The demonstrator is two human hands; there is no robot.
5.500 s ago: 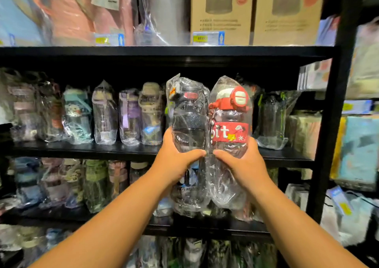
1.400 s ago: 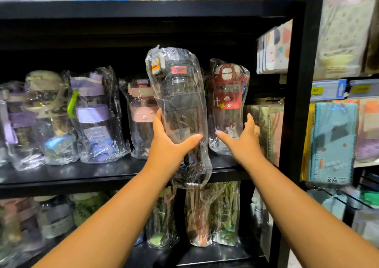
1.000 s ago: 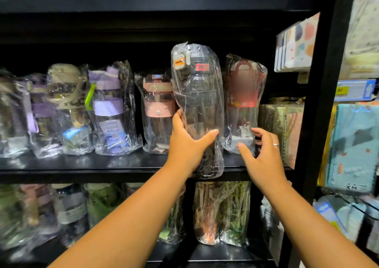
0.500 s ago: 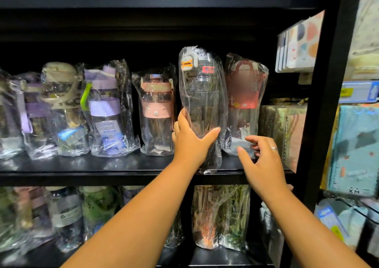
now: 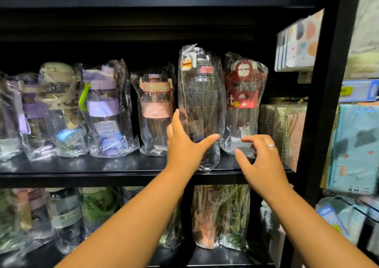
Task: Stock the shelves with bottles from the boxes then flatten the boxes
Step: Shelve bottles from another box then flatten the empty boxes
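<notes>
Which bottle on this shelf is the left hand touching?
The tall clear bottle with the orange-striped tag, between the pink-banded bottle and the red bottle. It stands tallest, and the left hand rests against its lower part.

Light is hitting from my side, glaring off plastic wrap (image 5: 202,103) right beyond my fingers (image 5: 176,122) and off the shelf board (image 5: 92,165) below-left. Recess (image 5: 143,48) above them is sitting dark. Bottles (image 5: 30,114) far left and packs (image 5: 356,144) far right are smearing, frame edges bowing.
</notes>
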